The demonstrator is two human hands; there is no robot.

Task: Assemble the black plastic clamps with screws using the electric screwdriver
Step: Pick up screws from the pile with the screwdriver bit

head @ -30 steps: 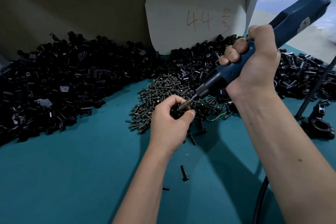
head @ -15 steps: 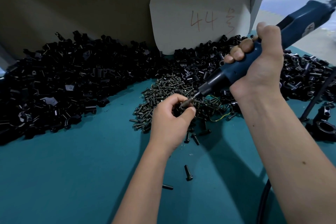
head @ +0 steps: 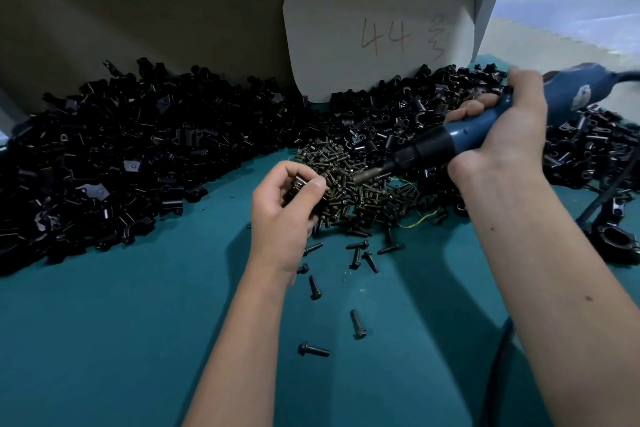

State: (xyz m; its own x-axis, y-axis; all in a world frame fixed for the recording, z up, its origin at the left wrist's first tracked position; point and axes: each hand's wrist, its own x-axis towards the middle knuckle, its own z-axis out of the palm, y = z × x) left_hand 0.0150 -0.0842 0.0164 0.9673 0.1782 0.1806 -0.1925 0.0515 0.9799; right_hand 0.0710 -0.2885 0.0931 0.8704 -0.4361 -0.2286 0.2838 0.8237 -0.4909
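screwdriver (head: 485, 130) tip now off left hand (head: 287, 208), clamp (head: 298, 185) pinched; right hand (head: 502, 135) gripping screwdriver, teal table (head: 104, 340).

Left hand (head: 289, 215) raised at centre, back turned to the camera, fingers curled and thumb pressed across them, pinching a small dark piece. Left forearm bare, running from the near edge up and slightly rightward to the wrist. Right hand (head: 502, 135) farther and to the right, fist wrapped round a blue tool handle, fingertips (head: 474, 107) showing on its far side. Right forearm bare, crossing diagonally from the near right corner.
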